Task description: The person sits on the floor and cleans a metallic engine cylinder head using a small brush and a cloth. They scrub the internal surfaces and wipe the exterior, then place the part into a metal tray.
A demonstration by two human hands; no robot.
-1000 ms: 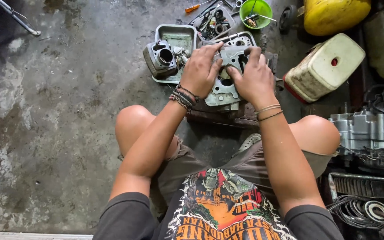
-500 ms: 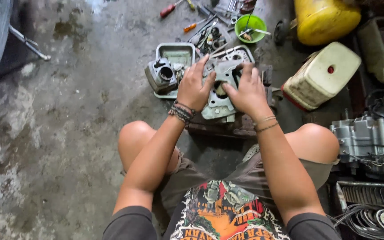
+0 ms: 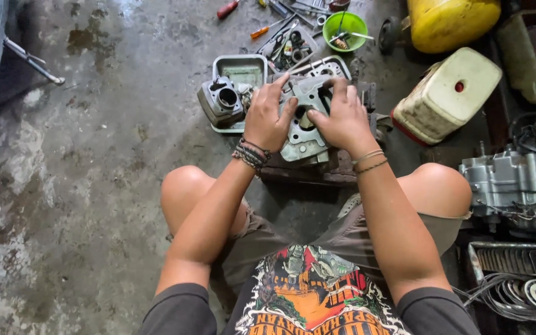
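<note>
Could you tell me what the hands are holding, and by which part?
Both the left hand and right hand press on the grey metal engine cylinder head, gripping its left and right sides.

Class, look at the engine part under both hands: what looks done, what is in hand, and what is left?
Done: the cylinder lies apart beside the metal tray. In hand: the left hand and right hand press on the grey engine part. Left: the engine block and tools lie separate.
</note>
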